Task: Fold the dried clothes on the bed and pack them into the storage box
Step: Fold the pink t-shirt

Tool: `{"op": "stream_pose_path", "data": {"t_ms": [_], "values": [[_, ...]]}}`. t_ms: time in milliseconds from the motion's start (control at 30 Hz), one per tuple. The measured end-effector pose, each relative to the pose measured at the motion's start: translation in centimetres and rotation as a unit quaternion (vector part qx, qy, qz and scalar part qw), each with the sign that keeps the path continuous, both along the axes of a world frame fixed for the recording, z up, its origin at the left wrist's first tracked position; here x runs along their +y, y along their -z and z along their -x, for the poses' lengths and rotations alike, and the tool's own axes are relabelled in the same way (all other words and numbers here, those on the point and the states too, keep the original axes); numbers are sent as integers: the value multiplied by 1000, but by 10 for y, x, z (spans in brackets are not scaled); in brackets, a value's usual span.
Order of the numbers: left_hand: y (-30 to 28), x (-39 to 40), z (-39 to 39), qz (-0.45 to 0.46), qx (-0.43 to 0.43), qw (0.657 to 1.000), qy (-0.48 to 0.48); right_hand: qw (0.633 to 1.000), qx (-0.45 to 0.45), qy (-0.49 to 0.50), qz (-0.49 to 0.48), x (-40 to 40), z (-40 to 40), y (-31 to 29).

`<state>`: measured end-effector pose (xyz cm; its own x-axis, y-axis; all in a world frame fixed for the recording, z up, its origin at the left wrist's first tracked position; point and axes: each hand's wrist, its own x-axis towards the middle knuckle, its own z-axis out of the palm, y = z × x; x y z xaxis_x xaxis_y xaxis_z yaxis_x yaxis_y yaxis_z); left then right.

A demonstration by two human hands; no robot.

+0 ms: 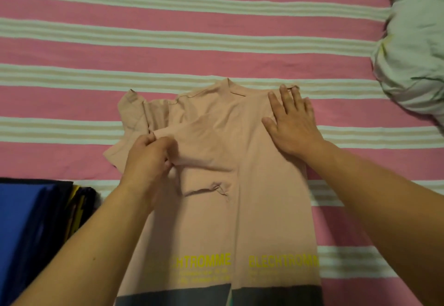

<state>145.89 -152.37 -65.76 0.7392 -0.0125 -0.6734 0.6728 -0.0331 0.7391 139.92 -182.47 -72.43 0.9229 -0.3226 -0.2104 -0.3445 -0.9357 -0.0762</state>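
So the pink t-shirt [216,161] is lying across the striped bed [192,48], right in the middle of the frame and running down to the bottom edge, collar pointing away toward the top. The right side looks already turned in along a straight edge, and the right hand [292,123] is lying flat on that shoulder with fingers spread and straight, just pinning it down. The left hand [149,156] has its fingers curled, pinching a bunched bit of the fabric near the left sleeve, which sits rumpled at centre left. My read: this shirt is maybe halfway folded, with the left side and sleeve not yet tidied, and the long body with the yellow lettering not yet doubled up. At the lower left of the frame there's a stack of dark and blue folded clothes [28,221], so some of the pile seems done. Can't see any storage box in the shot, so can't tell if any packing has happened yet. A crumpled pale green quilt [413,48] sits at the upper right.
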Motion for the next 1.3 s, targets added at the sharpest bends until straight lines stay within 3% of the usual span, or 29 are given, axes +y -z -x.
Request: {"op": "stream_pose_path", "data": {"t_ms": [100,167,267,367,500,600,667,767,1000,1200,1300], "values": [[-4,1,-13,40,36,998,17,986,-163,-4,-47,48,15,-32],[-2,6,-21,53,54,997,14,960,-234,-104,-112,102,40,-52],[2,17,-26,53,86,994,36,951,-147,-250,-103,180,78,-60],[3,23,-31,52,95,994,32,972,-109,-201,-56,209,80,-41],[-1,25,-29,66,66,996,1,958,-234,-155,-56,211,75,-26],[-3,26,-25,47,56,997,6,939,-299,-121,-123,219,83,-41],[-4,25,-22,26,46,998,25,946,-264,-125,-144,221,84,-44],[-3,22,-22,8,39,998,53,972,-154,-154,-90,215,70,-25],[0,21,-27,-1,23,999,30,944,-292,-107,-113,210,66,-41],[13,18,-16,-77,-35,996,7,973,-138,-132,-126,216,86,-21],[14,15,-18,-91,-15,995,-30,978,-142,-115,-96,226,79,-21]]}}
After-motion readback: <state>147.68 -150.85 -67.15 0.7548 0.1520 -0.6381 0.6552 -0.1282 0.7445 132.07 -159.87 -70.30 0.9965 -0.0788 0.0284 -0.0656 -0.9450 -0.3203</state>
